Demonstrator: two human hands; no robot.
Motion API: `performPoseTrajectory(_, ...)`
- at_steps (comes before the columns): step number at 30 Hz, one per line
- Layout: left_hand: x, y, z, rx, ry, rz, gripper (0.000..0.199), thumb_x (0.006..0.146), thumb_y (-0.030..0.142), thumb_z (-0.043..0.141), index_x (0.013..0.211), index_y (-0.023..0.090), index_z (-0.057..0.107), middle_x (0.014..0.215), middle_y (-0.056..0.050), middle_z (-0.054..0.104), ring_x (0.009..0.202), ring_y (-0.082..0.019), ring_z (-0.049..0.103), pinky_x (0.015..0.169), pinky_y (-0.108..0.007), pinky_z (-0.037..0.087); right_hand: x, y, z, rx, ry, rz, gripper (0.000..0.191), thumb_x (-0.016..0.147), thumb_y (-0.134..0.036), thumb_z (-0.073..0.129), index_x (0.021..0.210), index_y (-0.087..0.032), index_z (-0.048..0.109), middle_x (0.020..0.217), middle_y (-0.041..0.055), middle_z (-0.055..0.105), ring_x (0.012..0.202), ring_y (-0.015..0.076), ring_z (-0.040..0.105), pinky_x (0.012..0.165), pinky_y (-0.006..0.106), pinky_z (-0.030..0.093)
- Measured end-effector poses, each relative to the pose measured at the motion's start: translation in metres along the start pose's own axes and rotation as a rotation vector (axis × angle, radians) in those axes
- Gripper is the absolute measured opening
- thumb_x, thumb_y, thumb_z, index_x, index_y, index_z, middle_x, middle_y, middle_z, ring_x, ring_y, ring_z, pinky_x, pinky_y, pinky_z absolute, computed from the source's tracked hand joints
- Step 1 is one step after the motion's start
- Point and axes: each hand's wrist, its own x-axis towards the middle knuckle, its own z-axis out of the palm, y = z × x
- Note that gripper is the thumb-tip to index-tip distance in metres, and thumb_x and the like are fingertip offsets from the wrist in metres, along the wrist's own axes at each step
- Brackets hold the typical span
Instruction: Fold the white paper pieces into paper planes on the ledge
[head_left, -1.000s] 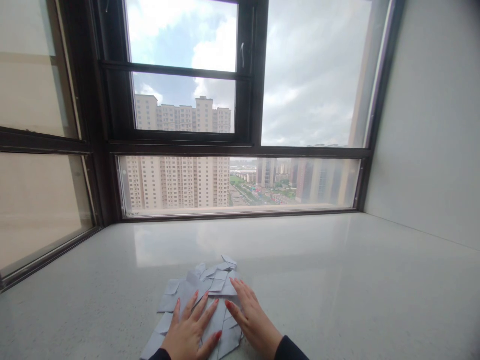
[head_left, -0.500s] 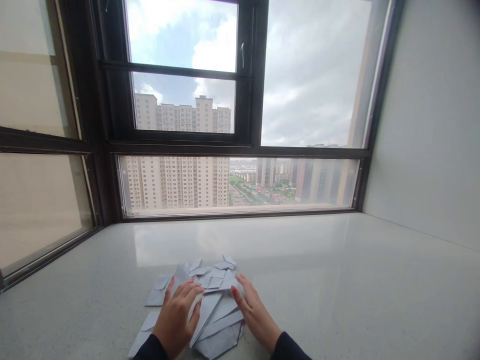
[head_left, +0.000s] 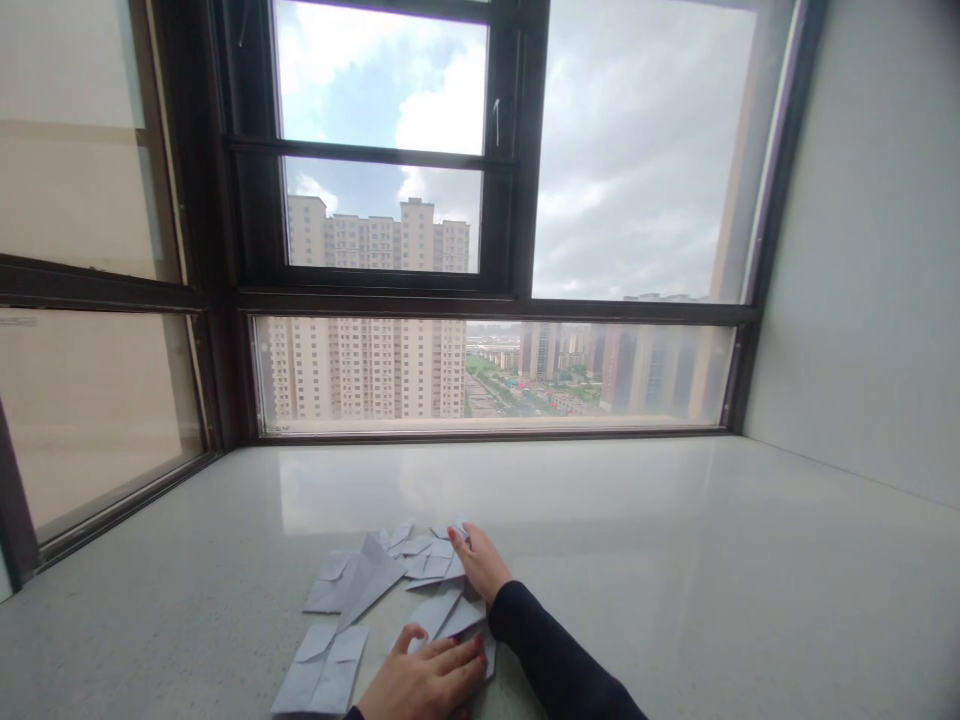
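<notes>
Several folded pale grey papers (head_left: 373,578) lie in a loose, partly overlapping group on the white sill. My left hand (head_left: 429,676) lies palm down over the papers nearest me, its fingers stretched to the right. Farther forward, my right hand (head_left: 477,556) is at the far right edge of the group, with thumb and fingers around a small folded paper (head_left: 460,524). A pair of folded pieces (head_left: 321,668) lies left of my left hand. My left hand hides part of the papers under it.
The white sill (head_left: 675,580) stretches to a dark-framed window (head_left: 495,308) with tall buildings outside. Another window pane (head_left: 97,400) stands at the left, and a pale wall (head_left: 877,300) rises at the right.
My left hand has moved right and toward me, onto the near papers. My right hand has gone forward to the far right papers and closed on one. The view has shifted slightly.
</notes>
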Motion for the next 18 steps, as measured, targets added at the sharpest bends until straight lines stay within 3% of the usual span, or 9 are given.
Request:
performPoseTrajectory(3,-0.003,0.003,-0.008,-0.008,-0.042,-0.172,0.025,0.079,0.025,0.046,0.103,0.028,0.053,0.108,-0.001,0.061,0.089,-0.016,0.058,0.08,-0.032,0.037,-0.002,-0.011,0.015,-0.011,-0.037,-0.044,0.04,0.083,-0.036,0.037,0.105,-0.005,0.052,0.106,0.0199,0.055,0.103,0.025,0.048,0.086,0.033,0.035)
performPoseTrajectory(6,-0.006,0.005,-0.016,0.101,-0.045,-0.439,0.027,0.079,0.01,0.037,0.086,0.023,0.061,0.088,-0.004,0.067,0.081,-0.019,0.059,0.078,-0.037,0.035,-0.005,-0.023,0.028,-0.019,-0.074,-0.103,0.035,0.083,-0.035,0.039,0.101,-0.009,0.053,0.101,0.017,0.057,0.099,0.0238,0.05,0.083,0.032,0.037)
performPoseTrajectory(10,-0.017,-0.005,-0.025,0.272,-0.035,-0.73,0.032,0.076,0.003,0.034,0.089,0.017,0.06,0.086,-0.009,0.064,0.081,-0.023,0.057,0.074,-0.04,0.035,-0.011,-0.04,0.045,-0.017,-0.131,-0.186,0.026,0.082,-0.033,0.044,0.09,-0.012,0.056,0.092,0.0142,0.059,0.091,0.0235,0.053,0.078,0.033,0.04)
performPoseTrajectory(14,-0.025,-0.015,-0.035,0.313,-0.02,-0.823,0.033,0.075,0.002,0.034,0.09,0.013,0.061,0.087,-0.011,0.063,0.082,-0.024,0.056,0.074,-0.039,0.035,-0.019,-0.057,0.058,0.027,-0.183,-0.273,0.022,0.083,-0.03,0.043,0.085,-0.014,0.058,0.084,0.0117,0.06,0.085,0.0224,0.056,0.075,0.034,0.042)
performPoseTrajectory(18,-0.018,-0.01,-0.042,0.256,0.058,-0.791,0.035,0.075,0.002,0.032,0.085,0.015,0.062,0.086,-0.009,0.063,0.082,-0.023,0.055,0.076,-0.039,0.035,-0.02,-0.063,0.053,0.097,-0.146,-0.287,0.023,0.084,-0.026,0.038,0.089,-0.015,0.058,0.089,0.0107,0.061,0.09,0.0206,0.054,0.082,0.032,0.04)
